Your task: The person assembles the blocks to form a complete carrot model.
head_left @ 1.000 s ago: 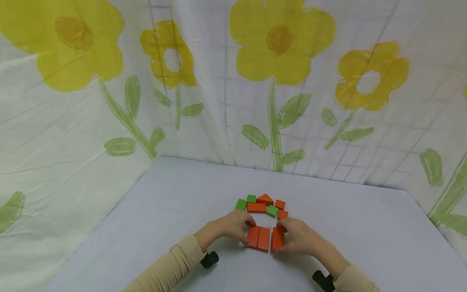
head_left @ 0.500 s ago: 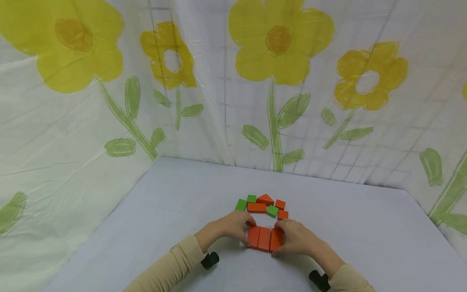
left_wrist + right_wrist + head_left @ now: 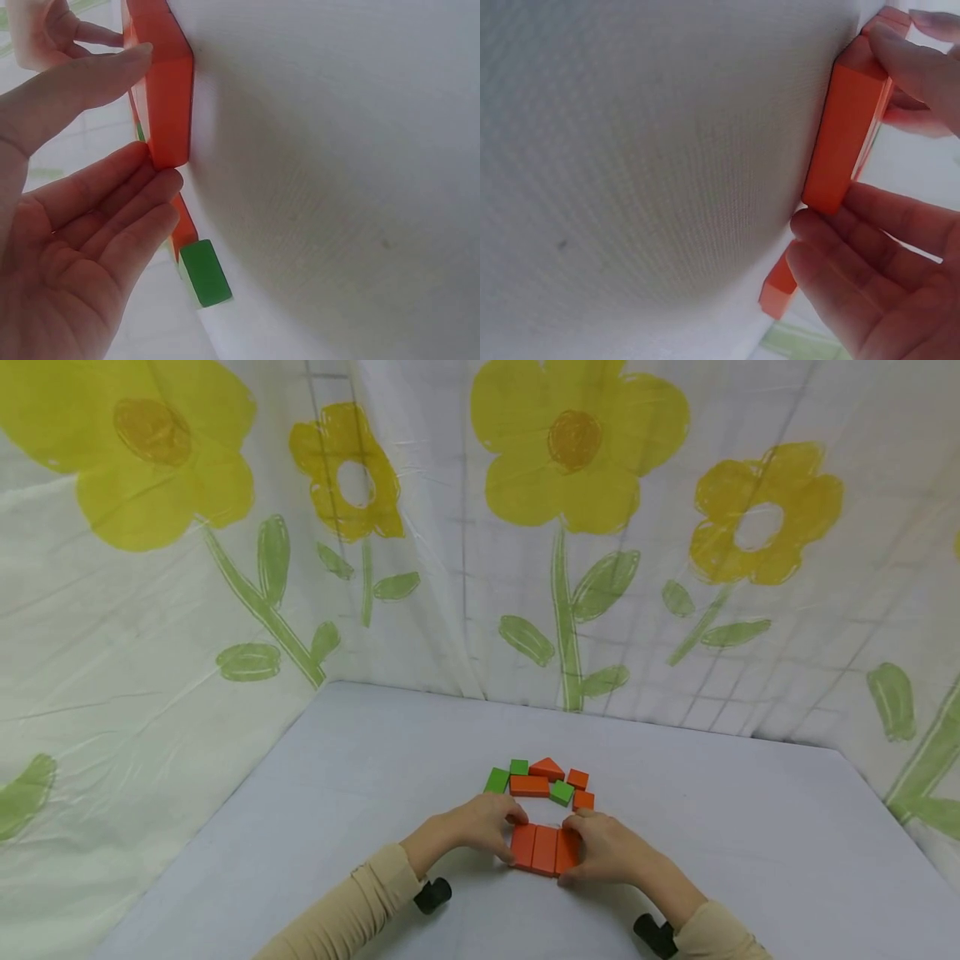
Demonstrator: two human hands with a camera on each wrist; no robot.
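Observation:
Three red rectangular blocks lie side by side on the white table, long sides touching: a left block (image 3: 522,847), a middle block (image 3: 544,850) and a right block (image 3: 567,852). My left hand (image 3: 480,825) holds the left block by its two ends, thumb at the near end and fingertips at the far one. At the other side my right hand (image 3: 617,852) grips the right block the same way, covering part of it. In the right wrist view that block's (image 3: 844,131) outer side faces the camera, between thumb and fingers.
Behind the hands lie more blocks: a long red block (image 3: 529,786), a red triangle (image 3: 547,768), green blocks (image 3: 497,780) and small red blocks (image 3: 583,800). A flower-printed curtain (image 3: 450,568) rises beyond the table's (image 3: 405,727) far edge.
My right hand has slid the right red block leftward, closing the gap to the middle block. The left hand has stayed on the left block.

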